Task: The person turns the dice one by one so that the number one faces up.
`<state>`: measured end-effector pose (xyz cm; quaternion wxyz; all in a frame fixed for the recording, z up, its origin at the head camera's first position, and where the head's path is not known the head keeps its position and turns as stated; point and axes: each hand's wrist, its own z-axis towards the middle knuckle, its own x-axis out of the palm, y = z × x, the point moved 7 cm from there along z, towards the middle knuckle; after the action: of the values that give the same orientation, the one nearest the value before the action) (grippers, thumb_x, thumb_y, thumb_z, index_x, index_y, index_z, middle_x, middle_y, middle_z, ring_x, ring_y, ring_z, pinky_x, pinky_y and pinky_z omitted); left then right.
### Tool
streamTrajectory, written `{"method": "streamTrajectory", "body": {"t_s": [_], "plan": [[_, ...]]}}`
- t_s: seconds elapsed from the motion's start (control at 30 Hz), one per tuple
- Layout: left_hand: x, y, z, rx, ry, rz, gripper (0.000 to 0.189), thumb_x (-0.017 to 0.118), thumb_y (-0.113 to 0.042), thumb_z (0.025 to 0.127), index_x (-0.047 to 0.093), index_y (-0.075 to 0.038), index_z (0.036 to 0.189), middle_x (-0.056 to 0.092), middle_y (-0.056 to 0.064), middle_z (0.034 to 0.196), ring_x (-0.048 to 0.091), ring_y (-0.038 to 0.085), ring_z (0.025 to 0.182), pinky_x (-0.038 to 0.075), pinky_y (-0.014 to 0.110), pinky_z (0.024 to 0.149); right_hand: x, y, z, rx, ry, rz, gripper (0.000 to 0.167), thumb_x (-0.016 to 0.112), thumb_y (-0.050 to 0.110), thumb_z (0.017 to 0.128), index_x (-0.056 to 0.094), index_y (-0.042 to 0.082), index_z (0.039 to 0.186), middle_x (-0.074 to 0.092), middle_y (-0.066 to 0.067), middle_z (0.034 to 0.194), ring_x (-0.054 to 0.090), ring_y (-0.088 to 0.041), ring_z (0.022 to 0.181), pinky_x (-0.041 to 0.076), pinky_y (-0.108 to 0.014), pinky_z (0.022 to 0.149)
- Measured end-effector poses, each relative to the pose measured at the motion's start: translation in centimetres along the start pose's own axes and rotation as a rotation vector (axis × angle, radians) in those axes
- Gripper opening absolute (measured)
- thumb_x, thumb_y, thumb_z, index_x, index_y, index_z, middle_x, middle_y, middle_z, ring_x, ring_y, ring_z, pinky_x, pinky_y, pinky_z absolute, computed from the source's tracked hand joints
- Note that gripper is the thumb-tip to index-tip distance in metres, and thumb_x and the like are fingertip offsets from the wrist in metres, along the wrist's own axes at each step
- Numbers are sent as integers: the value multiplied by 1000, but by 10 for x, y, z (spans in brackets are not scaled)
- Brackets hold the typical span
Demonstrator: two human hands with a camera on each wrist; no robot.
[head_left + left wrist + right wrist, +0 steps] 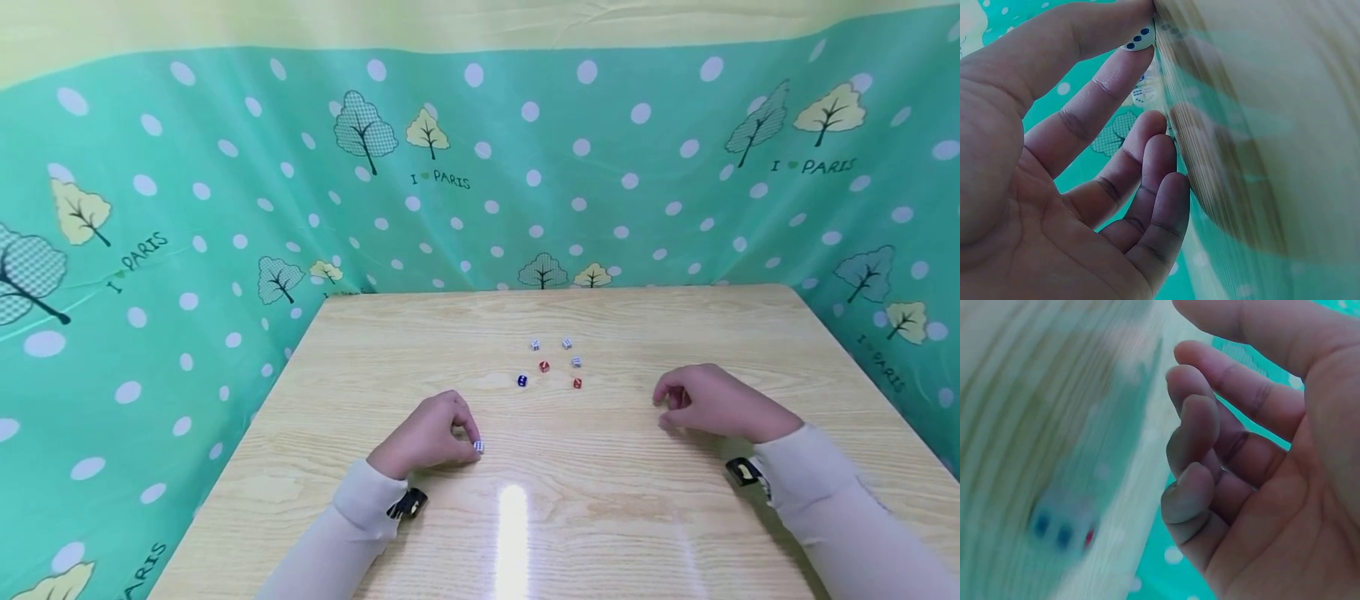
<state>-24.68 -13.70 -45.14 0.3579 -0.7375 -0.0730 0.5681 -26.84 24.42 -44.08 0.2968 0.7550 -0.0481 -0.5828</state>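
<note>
My left hand (435, 429) rests low at the left of the table and pinches a white die (478, 447) between thumb and index finger, at the tabletop. In the left wrist view, dark blue pips show on this white die (1140, 40), and the other fingers curl loosely. My right hand (708, 402) is at the right, just over the table, fingers loosely bent and holding nothing. Beyond the hands lie three white dice (567, 343), a blue die (522, 381), a red die (544, 367) and another red die (577, 383).
The light wooden table (600, 517) reflects a bright lamp streak near its front. A green dotted curtain (465, 217) with trees surrounds its back and sides. In the right wrist view, a blurred white cube-like thing (1063, 528) with blue spots and a red mark appears at lower left.
</note>
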Motion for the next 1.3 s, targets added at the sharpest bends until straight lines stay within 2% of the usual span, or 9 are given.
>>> {"method": "streamTrajectory", "body": {"t_s": [0.17, 0.47, 0.7, 1.0, 1.17, 1.3], "plan": [[1, 1, 0, 4, -1, 1, 19, 92, -20, 72, 74, -27, 71, 60, -8, 101, 57, 17, 94, 45, 36, 85, 10, 15, 21, -50, -9, -30, 19, 84, 17, 84, 73, 14, 99, 61, 4, 79, 54, -13, 72, 47, -29, 66], [1, -1, 0, 16, -2, 11, 18, 92, -21, 72, 74, -26, 72, 61, -8, 102, 57, 16, 93, 46, 36, 84, 24, 38, 54, -78, -55, -73, 20, 85, 20, 84, 75, 13, 99, 66, 5, 86, 57, -14, 80, 51, -34, 75], [1, 1, 0, 8, 1, 6, 19, 92, -21, 72, 74, -28, 71, 61, -8, 102, 57, 16, 94, 46, 36, 86, 30, 61, 72, -83, -63, -100, 21, 85, 21, 84, 76, 12, 100, 64, 4, 84, 55, -14, 78, 49, -34, 75], [1, 2, 0, 13, -2, 11, 20, 92, -21, 72, 73, -29, 70, 60, -8, 101, 57, 15, 94, 46, 36, 85, 33, 77, 83, -80, -98, -136, 15, 84, 22, 85, 74, 15, 92, 62, 4, 79, 54, -15, 74, 47, -34, 73], [1, 1, 1, 26, -9, 15, 19, 92, -21, 72, 74, -28, 71, 60, -9, 101, 57, 15, 94, 46, 36, 86, 32, 80, 83, -84, -115, -159, 9, 81, 20, 87, 73, 18, 86, 64, 6, 79, 55, -13, 74, 49, -34, 74], [1, 1, 0, 26, -9, 14, 19, 92, -22, 72, 74, -27, 71, 60, -8, 100, 57, 15, 93, 46, 36, 85, 32, 82, 79, -95, -119, -162, 10, 81, 17, 88, 72, 20, 83, 64, 7, 78, 55, -13, 72, 49, -33, 72]]}}
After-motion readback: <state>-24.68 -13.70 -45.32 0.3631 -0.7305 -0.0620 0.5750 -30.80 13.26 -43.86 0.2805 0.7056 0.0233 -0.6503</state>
